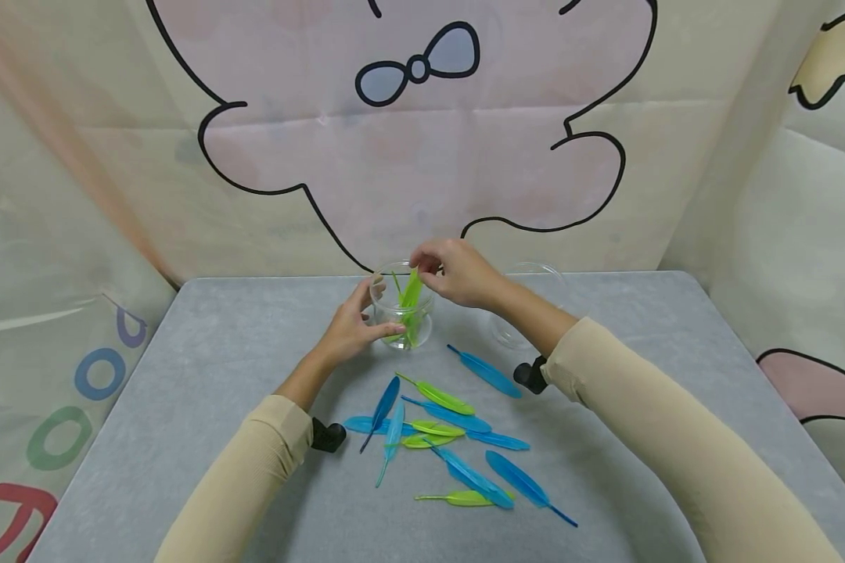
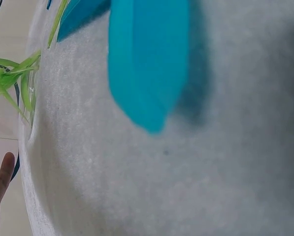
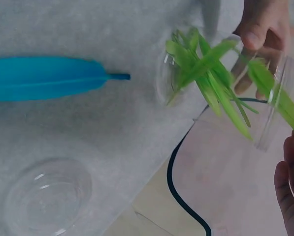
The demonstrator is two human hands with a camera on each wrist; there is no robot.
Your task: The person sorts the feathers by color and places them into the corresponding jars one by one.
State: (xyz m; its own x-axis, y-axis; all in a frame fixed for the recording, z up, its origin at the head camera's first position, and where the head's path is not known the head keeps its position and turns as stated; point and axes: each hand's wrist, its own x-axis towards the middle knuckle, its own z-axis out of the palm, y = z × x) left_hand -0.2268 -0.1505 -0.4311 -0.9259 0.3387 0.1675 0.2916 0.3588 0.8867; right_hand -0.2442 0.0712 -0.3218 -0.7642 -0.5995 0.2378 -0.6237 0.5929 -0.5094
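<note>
A clear jar (image 1: 426, 324) with several green feathers (image 3: 206, 73) inside stands near the table's far edge. My left hand (image 1: 348, 332) holds it from the left, thumb at the front and fingers round the far side. Over the jar's mouth, my right hand (image 1: 461, 274) pinches a green feather (image 3: 286, 108) that reaches down through the opening. On the near side of the jar lie scattered blue feathers (image 1: 489, 371) and green feathers (image 1: 440, 397), some overlapping. The left wrist view shows a blue feather (image 2: 149, 64) close up.
A second clear jar (image 3: 48, 196) stands to the right, partly behind my right forearm in the head view. The grey table (image 1: 253, 328) ends just behind both jars. A printed cloth backdrop (image 1: 422, 156) hangs beyond it.
</note>
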